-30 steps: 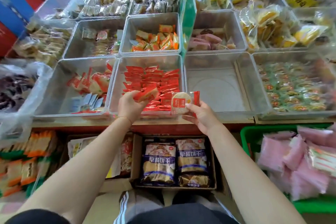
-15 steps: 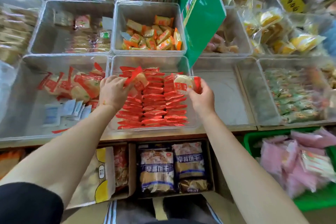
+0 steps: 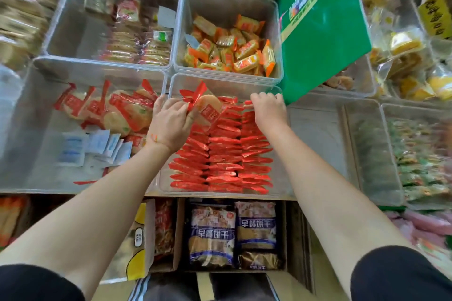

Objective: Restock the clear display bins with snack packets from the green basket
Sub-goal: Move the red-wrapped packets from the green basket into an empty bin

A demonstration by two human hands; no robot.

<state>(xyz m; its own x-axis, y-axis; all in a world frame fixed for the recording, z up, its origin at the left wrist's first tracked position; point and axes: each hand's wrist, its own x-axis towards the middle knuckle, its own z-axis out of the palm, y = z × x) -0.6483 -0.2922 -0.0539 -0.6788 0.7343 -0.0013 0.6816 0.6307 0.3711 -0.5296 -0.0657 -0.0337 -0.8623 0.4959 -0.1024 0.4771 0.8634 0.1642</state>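
A red snack packet (image 3: 208, 105) with a round cracker inside is pinched by the left hand (image 3: 168, 122), whose fingers are curled on the packet's red end; it is held tilted over the far end of the middle clear bin (image 3: 220, 80), probably so that it can be slid in upright behind the others. In this bin three rows of red packets (image 3: 220, 151) are stood on edge, one against the next, and this order seems chosen so that more can be fitted and the fronts are shown. The right hand (image 3: 267, 107) is laid at the far end of the right row, fingers bent down among the packets; whether a packet is gripped there cannot be told, because the fingertips are hidden. It is judged that this row is being pressed or closed up. Only the green basket's rim (image 3: 391, 208) is visible, at the right edge below the bins, with pink packets (image 3: 428, 225) in it.
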